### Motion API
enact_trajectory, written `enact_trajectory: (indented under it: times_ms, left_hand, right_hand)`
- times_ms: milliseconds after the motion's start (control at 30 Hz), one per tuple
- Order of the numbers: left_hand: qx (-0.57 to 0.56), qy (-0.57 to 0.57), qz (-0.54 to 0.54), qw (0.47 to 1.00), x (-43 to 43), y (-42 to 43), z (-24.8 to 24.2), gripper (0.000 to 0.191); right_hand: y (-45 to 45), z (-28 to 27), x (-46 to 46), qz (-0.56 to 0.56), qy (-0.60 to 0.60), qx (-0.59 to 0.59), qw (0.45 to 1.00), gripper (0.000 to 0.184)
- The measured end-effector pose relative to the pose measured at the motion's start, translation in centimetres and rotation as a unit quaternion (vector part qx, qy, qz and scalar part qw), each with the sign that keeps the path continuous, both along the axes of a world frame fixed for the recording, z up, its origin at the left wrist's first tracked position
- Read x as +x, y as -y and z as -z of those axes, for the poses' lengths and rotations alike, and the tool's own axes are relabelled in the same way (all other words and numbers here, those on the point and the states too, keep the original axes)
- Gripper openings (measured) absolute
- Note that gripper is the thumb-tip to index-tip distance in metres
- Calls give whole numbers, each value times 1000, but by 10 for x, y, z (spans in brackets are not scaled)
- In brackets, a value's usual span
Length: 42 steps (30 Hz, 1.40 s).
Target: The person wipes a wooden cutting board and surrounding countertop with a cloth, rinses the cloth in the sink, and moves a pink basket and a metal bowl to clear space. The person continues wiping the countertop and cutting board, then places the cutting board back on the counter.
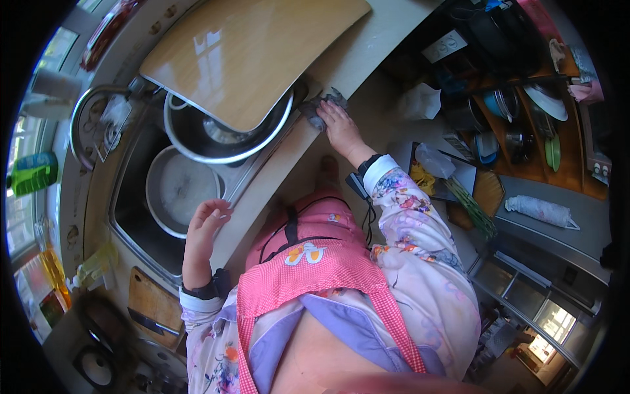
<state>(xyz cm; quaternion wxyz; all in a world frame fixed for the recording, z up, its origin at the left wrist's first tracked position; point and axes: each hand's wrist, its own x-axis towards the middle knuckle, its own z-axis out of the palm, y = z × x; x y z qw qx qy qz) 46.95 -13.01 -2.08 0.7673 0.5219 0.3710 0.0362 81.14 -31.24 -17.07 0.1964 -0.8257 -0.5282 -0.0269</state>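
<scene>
My right hand (339,127) presses on a crumpled grey cloth (320,109) at the edge of the light countertop (275,177). Its fingers lie over the cloth. My left hand (204,224) is raised near the sink's front edge, fingers apart, with nothing in it. Beside it, a round metal pan (170,189) with whitish contents sits in the steel sink (123,197). A large metal pot (231,157) stands above that pan, partly hidden by a big wooden board (256,49) that overlaps its rim.
A curved faucet (78,123) rises behind the sink. A knife (152,322) lies on a small wooden cutting board (155,300) at the lower left. Green stalks (470,207) lie at the right, below an orange shelf (566,172) of pots and dishes. A green bottle (34,173) stands by the window.
</scene>
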Motion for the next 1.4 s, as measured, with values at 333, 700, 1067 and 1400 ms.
enact_trajectory:
  times_ms: [333,700,1067,1400]
  left_hand:
    - [68,40,104,991,187,52,-21,30]
    - [31,13,144,989,288,66,-19,25]
    - [-158,-11,-56,986,358,57,27,36]
    - [-299,268,-501,766,389,59,89,41]
  right_hand:
    - [16,-47,129,118,-733,427,515,36]
    - [67,-63,330,241,-624,448,594,27]
    - [1,-34,508,229,-161,-147,949,86]
    - [5,11,453,52,-8,-77,996,51]
